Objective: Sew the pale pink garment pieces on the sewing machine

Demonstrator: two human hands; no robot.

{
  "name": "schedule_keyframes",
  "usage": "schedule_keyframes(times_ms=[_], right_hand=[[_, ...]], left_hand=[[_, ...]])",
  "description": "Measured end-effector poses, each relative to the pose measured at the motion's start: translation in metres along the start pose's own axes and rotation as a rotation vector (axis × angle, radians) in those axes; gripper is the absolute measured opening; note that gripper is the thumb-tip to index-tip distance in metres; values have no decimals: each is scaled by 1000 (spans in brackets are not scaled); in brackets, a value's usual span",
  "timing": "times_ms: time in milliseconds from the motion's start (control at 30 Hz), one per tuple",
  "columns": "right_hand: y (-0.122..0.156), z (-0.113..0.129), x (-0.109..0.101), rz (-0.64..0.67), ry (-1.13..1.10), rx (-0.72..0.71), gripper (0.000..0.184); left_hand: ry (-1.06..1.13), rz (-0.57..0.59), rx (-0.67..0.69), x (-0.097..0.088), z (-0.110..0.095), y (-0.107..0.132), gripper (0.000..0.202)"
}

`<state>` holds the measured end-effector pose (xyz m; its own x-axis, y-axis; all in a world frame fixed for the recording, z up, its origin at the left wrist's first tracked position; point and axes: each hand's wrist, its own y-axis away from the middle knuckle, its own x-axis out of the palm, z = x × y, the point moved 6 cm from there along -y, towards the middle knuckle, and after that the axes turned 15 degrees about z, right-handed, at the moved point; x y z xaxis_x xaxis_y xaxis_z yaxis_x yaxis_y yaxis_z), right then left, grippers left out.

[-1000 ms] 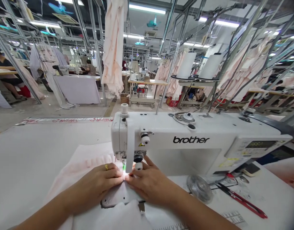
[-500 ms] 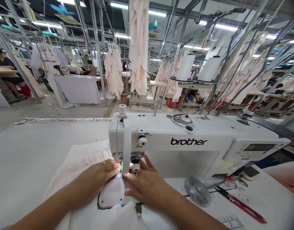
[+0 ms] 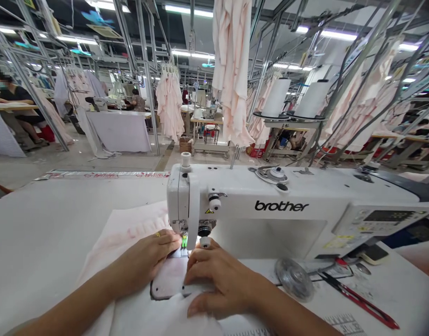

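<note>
At a white sewing machine [image 3: 242,191], my left hand [image 3: 151,254] lies on pale pink fabric [image 3: 130,228], its fingers stretched out flat beside the green-marked presser foot [image 3: 184,241]. A yellow ring is on one finger. My right hand [image 3: 224,275] is just right of the needle area, fingers bent and thumb spread apart from them, over the near part of the cloth. Whether it touches the fabric there is hard to tell. The needle tip is hidden behind the machine's white front guard [image 3: 193,212] and my fingers.
Red-handled thread snips [image 3: 361,301] and a clear round disc [image 3: 294,279] lie right of my right arm. Two thread cones [image 3: 276,98] stand behind the machine. Pink garments [image 3: 231,74] hang beyond, and a person [image 3: 13,98] sits far left.
My right hand has drawn back from the needle toward me, its thumb now lower and wider apart. The left hand stays by the presser foot. The view has shifted slightly left.
</note>
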<state>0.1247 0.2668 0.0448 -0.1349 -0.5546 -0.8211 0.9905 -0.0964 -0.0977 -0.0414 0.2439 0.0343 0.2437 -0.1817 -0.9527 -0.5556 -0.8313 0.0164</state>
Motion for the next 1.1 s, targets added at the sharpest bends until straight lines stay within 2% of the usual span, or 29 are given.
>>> schedule_keyframes(times_ms=[133,233,300,367,433,500,567,700,767,867,933,1000,1100], right_hand=[[-2,3,8,7,-36,-118,47],[-5,9,14,58,5,-165,38],[-8,13,15,42,55,-160,32],[-10,16,11,-51,156,-108,26],[-10,17,6,-141,264,-44,19],[-10,18,4,-164,327,-2,19],[-9,19,3,-162,361,3,29],[-3,18,0,-194,352,35,47],[-1,11,-2,-201,283,121,61],[1,2,-5,-179,101,209,70],[0,6,-7,-156,-92,148,62],[-3,19,-5,-123,-347,38,54],[-10,35,15,-31,-922,8,49]], left_hand=[[-2,-32,-15,1,-2,3,42],[-34,-4,-3,1,3,6,41],[-44,51,-18,-2,18,7,38],[-38,86,-53,-10,40,7,35],[-33,81,-105,-21,62,8,35],[-23,52,-160,-31,74,9,33],[6,26,-204,-34,67,11,29],[148,64,-215,-17,12,19,25],[302,128,-276,-2,-11,25,20],[445,176,-400,11,-23,35,12],[614,173,-381,8,-23,40,12],[840,164,-311,-1,-23,44,21],[1092,194,-250,-17,-27,50,29]])
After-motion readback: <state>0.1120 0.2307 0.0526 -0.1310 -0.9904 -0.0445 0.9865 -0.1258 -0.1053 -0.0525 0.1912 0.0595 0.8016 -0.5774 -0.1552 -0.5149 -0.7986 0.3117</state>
